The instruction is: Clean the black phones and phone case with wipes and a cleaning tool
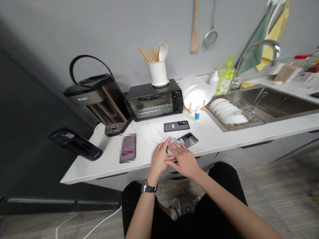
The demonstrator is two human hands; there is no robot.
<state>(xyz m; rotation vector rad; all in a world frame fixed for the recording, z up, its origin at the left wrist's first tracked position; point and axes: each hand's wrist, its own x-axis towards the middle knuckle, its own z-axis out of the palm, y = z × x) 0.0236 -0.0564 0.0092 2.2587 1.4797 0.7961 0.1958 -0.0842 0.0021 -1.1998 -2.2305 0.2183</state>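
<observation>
A crumpled pale grey-white cloth (175, 142) is between my two hands, just above the counter's front edge. My left hand (160, 156), with a dark-strapped watch at the wrist, grips it from the left side. Over it from the right lies my right hand (183, 159), its fingers pressed on the cloth and its thumb towards the left hand. Right behind the cloth, a silver-grey phone (191, 140) is partly covered. Farther back lies a black phone case (176, 126) with a small white label, and a little white-and-blue bottle (197, 114) stands nearby.
A pixelated dark phone-like object (128, 149) lies on the left, near a black thermos-like cylinder (77, 145) and a water dispenser (102, 99). Behind are a toaster oven (154, 103) and white plates (198, 94). On the right is a sink (279, 106) with a faucet (259, 43).
</observation>
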